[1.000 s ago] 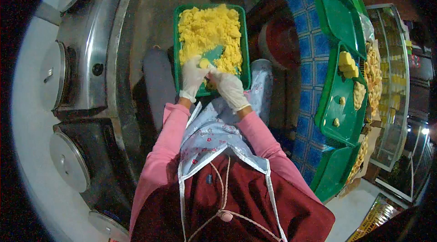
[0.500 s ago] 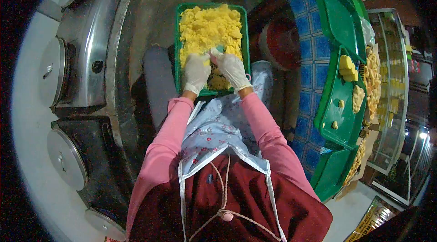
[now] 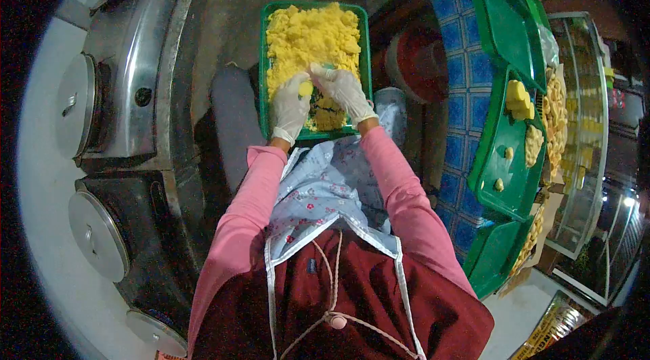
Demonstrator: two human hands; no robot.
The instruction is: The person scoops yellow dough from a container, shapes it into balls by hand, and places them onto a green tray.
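A green tray (image 3: pixel 367 41) rests at my lap, heaped with crumbly yellow mash (image 3: pixel 311 31) at its far end. Over its near part, my left hand (image 3: pixel 290 106), in a thin whitish glove, is closed around a smooth yellow lump (image 3: pixel 306 89). My right hand (image 3: pixel 344 92), gloved the same way, is closed beside it, at the edge of the heap. A small greenish piece (image 3: pixel 328 67) shows at its fingertips; its kind is unclear. Between the hands and my body, darker yellow mash (image 3: pixel 328 116) lies in the tray.
Along the left stand metal units with round lids (image 3: pixel 76 106). To the right, a blue-tiled ledge (image 3: pixel 457 123) carries green trays (image 3: pixel 487 157), one holding yellow blocks (image 3: pixel 518 99) and pale dough pieces (image 3: pixel 533 145). A red tub (image 3: pixel 413 65) sits beyond my right knee.
The hands have moved slightly apart. My left hand has turned so the yellow lump shows more fully, and my right fingertips have shifted a little up and left.
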